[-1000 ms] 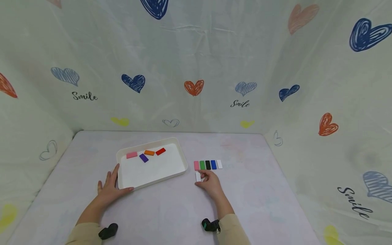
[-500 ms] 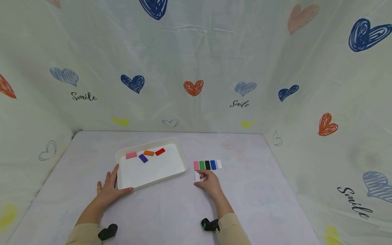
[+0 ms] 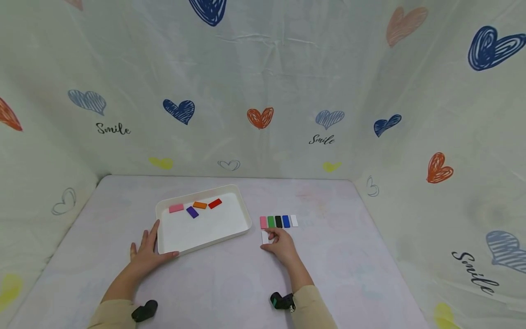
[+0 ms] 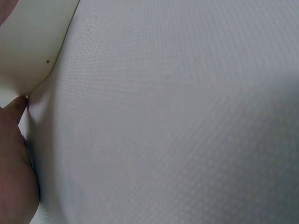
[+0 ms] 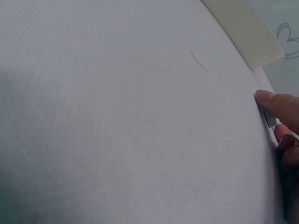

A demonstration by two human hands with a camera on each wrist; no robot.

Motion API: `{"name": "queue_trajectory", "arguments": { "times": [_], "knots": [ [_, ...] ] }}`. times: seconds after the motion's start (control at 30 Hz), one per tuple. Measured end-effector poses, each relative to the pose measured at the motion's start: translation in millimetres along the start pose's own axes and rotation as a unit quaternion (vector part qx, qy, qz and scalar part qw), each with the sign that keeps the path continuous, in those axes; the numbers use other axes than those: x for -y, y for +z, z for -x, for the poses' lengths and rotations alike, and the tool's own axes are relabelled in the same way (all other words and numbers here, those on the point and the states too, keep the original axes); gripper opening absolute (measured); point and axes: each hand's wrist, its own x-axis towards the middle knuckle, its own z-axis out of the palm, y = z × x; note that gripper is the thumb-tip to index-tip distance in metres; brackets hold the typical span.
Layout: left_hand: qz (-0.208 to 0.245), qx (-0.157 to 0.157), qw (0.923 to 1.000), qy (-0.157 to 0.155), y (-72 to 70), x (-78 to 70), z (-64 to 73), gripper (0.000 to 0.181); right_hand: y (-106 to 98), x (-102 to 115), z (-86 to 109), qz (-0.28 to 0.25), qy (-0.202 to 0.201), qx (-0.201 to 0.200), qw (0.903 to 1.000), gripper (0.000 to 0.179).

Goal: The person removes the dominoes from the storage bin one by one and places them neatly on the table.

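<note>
My left hand (image 3: 144, 258) rests at the near-left corner of a white tray (image 3: 205, 230), fingers spread, thumb along the front side and a fingertip at the left side. Thumb and fingers of my right hand (image 3: 284, 248) pinch a small white rectangular block (image 3: 265, 237) at the table, just below a row of similar blocks. That row runs pink (image 3: 263, 222), green (image 3: 270, 222), black (image 3: 278, 221), blue (image 3: 286, 221) and white (image 3: 294, 220). In the right wrist view the held block (image 5: 270, 119) shows partly between thumb and fingers.
Inside the tray, toward its back, lie a pink block (image 3: 176, 208), a purple block (image 3: 192, 212), an orange block (image 3: 200, 205) and a red block (image 3: 215, 204). A pale cloth covers the table (image 3: 222, 288). A heart-patterned curtain (image 3: 287, 91) hangs behind and at the sides.
The right hand has shifted very slightly left with the white block, then stayed nearly still. The left hand and tray have not visibly moved.
</note>
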Motion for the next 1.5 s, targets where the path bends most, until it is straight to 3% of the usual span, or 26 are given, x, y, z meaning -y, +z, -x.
{"name": "queue_trajectory", "arguments": {
  "times": [1.07,1.33,1.5],
  "knots": [
    [-0.007,0.005,1.0000,-0.001,1.1,2.8,-2.4,0.127,-7.2,0.9,0.7,-0.010,0.001,0.020,0.9997,0.054],
    [0.004,0.003,1.0000,0.006,1.4,3.0,-0.8,0.127,-18.3,23.5,0.5,-0.033,-0.018,-0.001,0.9993,0.056],
    [0.006,0.000,0.9999,0.008,0.9,2.1,-0.6,0.127,-5.4,51.0,-6.9,-0.086,-0.043,0.034,0.9948,0.054]
  ]
}}
